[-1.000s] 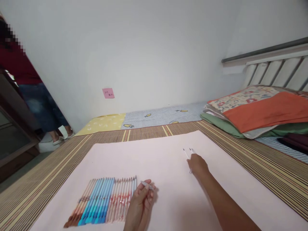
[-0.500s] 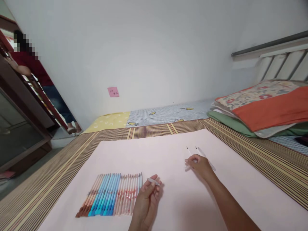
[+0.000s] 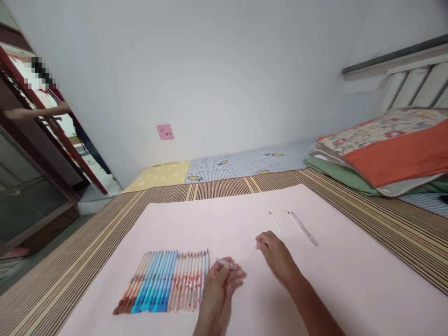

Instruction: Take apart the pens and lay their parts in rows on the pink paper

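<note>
My left hand [image 3: 220, 285] is closed round a clear pen barrel [image 3: 225, 263], just right of a neat row of several pens [image 3: 164, 281] in brown, blue and pink-white on a pale pink sheet [image 3: 350, 280]. My right hand [image 3: 276, 254] has its fingers pinched on a small whitish piece [image 3: 261, 243] that I cannot name. Beyond it on the sheet lie a thin refill [image 3: 275, 221] and a clear pen barrel with a refill [image 3: 303, 228].
The sheet lies on a striped mat [image 3: 402, 219] over a bed, with folded bedding [image 3: 388, 154] at the right and a white wall behind with a pink note [image 3: 165, 131]. At the left stands a dark cabinet [image 3: 31, 186], with another person's arm [image 3: 38, 112] above it.
My right hand has drawn back from the two loose pieces toward my left hand, holding a small piece. The view has swung left. The person at the left has moved off.
</note>
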Available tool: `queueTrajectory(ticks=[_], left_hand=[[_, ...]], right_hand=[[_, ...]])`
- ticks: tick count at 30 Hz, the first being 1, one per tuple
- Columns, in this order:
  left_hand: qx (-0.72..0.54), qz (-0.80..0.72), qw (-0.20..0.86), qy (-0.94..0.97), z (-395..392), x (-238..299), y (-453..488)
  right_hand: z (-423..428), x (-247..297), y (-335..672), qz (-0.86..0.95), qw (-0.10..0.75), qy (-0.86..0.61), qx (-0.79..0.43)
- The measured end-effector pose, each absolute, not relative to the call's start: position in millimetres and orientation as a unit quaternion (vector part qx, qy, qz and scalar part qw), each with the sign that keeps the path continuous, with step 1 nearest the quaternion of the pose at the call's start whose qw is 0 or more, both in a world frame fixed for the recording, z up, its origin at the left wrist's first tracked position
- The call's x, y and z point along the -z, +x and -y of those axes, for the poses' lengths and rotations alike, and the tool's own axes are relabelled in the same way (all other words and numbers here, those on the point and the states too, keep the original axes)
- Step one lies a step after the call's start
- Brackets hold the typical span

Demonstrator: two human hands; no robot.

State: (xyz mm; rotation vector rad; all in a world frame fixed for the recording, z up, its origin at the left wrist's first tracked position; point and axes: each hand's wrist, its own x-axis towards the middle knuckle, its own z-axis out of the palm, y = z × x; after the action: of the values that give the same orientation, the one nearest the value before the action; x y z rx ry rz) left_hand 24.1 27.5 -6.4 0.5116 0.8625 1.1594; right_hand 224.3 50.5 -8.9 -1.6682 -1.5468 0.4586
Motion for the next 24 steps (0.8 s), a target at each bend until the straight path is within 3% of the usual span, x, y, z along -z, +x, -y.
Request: queueTrajectory(ticks=[8, 17, 24], left_hand=[[-0.518, -0.380, 0.728, 0.241, -29.1, 9.5, 26.6], [-0.540, -0.374, 0.732, 0.182, -28.4, -0.7, 21.4], [-0.541, -0.360, 0.721, 0.240, -31.8, -0.3, 20.6]], right_hand=[[-48.1, 13.0, 232.8, 0.545, 0.441, -0.683, -0.204], [-37.1, -8.8, 212.2, 0.423, 0.551, -0.505, -0.512], [-35.4, -7.0, 186.8, 0.437, 0.535, -0.474, -0.545]])
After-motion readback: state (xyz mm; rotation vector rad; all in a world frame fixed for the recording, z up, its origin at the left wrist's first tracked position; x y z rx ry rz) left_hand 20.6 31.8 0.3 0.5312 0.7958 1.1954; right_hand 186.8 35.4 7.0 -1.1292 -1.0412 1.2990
